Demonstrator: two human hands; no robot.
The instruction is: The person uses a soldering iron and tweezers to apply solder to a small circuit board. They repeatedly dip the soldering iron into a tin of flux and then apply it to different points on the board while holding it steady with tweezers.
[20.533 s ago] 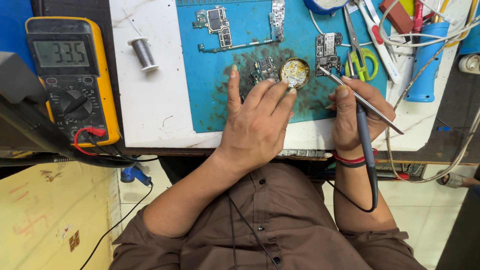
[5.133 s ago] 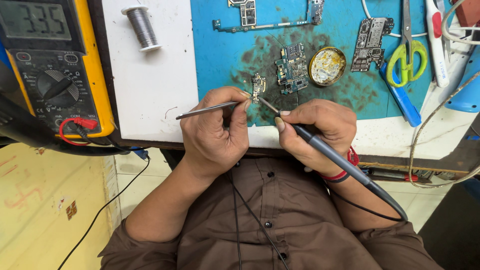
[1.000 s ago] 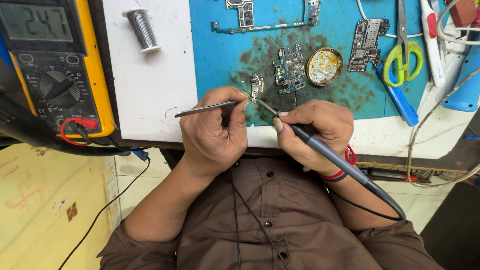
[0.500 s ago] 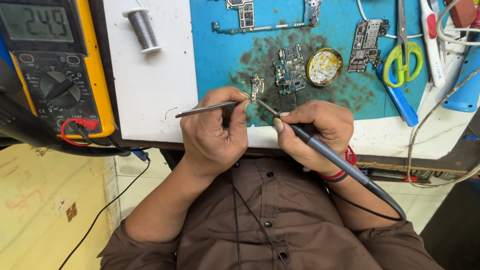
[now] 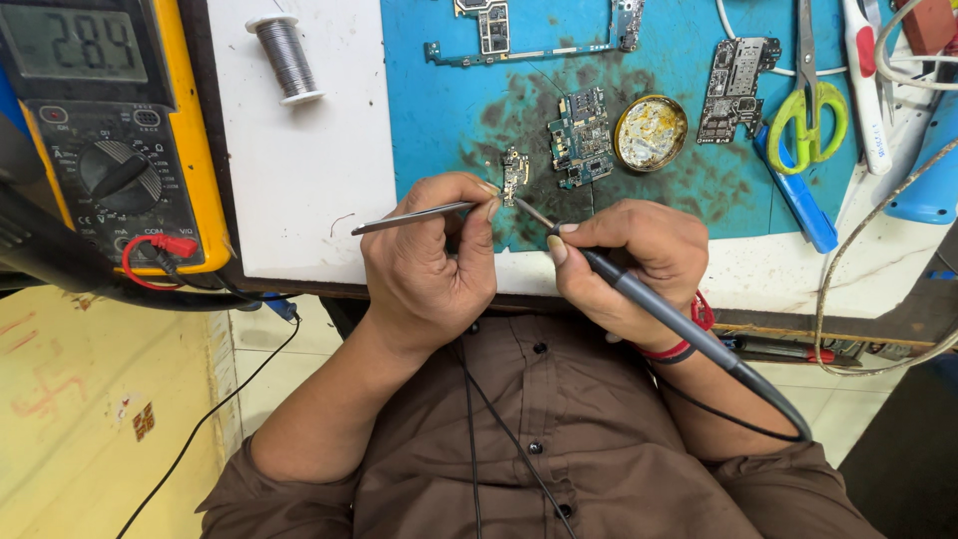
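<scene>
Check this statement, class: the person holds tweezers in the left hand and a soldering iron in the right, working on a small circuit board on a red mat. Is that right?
Not quite. The head view shows the mat is blue, not red. The left hand holds the tweezers, the right hand the soldering iron, at the small circuit board.

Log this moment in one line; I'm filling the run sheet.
left hand: holds tweezers | right hand: holds soldering iron | tip at small circuit board | blue mat

Both forearms reach forward, left hand (image 5: 424,265) and right hand (image 5: 634,265) side by side, fingers curled in pinch grips.
</scene>
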